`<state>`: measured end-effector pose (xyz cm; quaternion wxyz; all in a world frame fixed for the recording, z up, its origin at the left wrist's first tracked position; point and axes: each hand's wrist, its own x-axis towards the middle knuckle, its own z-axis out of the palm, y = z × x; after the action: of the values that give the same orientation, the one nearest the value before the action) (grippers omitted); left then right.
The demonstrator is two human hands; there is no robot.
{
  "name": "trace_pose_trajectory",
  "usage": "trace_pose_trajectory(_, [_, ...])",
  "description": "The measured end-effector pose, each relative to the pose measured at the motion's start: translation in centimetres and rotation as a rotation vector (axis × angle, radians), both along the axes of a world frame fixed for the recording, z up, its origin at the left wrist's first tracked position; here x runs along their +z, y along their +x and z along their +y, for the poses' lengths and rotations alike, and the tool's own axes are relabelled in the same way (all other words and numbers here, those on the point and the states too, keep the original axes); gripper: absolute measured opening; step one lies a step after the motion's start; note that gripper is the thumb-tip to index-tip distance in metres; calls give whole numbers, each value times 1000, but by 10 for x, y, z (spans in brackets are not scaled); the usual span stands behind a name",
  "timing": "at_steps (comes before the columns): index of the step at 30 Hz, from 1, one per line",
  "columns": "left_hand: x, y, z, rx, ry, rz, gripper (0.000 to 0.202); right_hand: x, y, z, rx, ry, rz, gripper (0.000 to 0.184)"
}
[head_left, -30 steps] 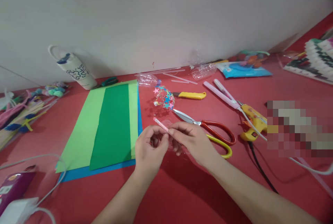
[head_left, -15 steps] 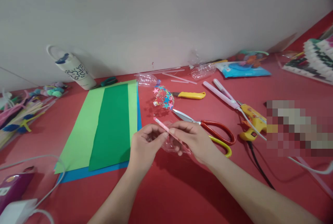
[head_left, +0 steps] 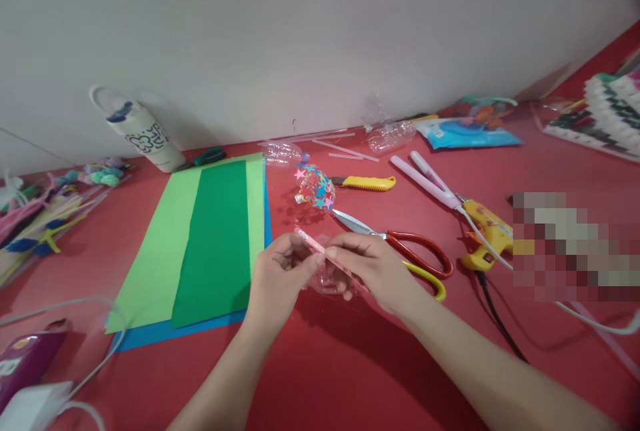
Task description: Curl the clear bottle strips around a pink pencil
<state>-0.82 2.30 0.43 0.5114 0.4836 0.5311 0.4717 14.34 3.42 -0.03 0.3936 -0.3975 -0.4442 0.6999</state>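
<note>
A narrow pink strip [head_left: 311, 240] with a pale, patterned far end slants between both hands. My left hand [head_left: 283, 271] pinches it between thumb and forefinger, and my right hand [head_left: 367, 264] grips it just beside. Below the strip, partly hidden by my fingers, is a clear plastic piece [head_left: 325, 282]; which fingers bear it I cannot tell. Just beyond the hands sits a clear rounded piece covered in coloured stars [head_left: 320, 192]. Scissors [head_left: 353, 223] with red and yellow handles lie past my right hand, partly behind it.
Green sheets [head_left: 215, 244] over a blue one lie left. Behind are a yellow cutter [head_left: 370, 183], clear bottle pieces [head_left: 393, 137] and a white tumbler [head_left: 150, 141]. On the right are a pink hair straightener [head_left: 425, 181], a yellow glue gun [head_left: 485, 234] and cables.
Almost nothing differs. My left fingers have shifted very slightly upward around the pink strip; both hands keep their pinch.
</note>
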Motion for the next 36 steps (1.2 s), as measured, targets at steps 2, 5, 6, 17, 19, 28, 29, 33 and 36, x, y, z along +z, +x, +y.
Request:
trace_pose_trajectory(2, [0, -2, 0, -41, 23, -22, 15, -2, 1, 1, 6, -25, 35, 16])
trace_pose_trajectory(5, [0, -3, 0, -82, 58, -29, 11, -3, 4, 2, 56, -61, 51, 18])
trace_pose_trajectory(6, [-1, -3, -1, -77, 61, -17, 11, -3, 6, 3, 77, -58, 39, 18])
trace_pose_trajectory(17, [-8, 2, -2, 60, 53, 122, 10, 6, 2, 0, 4, 73, -190, 16])
trace_pose_trajectory(19, [-8, 2, -2, 66, 44, 112, 10, 8, 3, 0, 5, 109, -209, 13])
trace_pose_trajectory(28, [-6, 4, -3, 52, 65, 106, 8, 8, 5, 0, -6, 189, -255, 16])
trace_pose_trajectory(29, [-5, 4, -3, 47, 64, 112, 8, 7, 4, 0, -27, 156, -229, 16])
trace_pose_trajectory(33, [-2, 4, -4, 20, 63, 90, 8, 5, 3, 0, -114, 174, -207, 17])
trace_pose_trajectory(36, [1, 4, -5, 43, 29, 81, 11, 8, 3, -1, -141, 251, -276, 14])
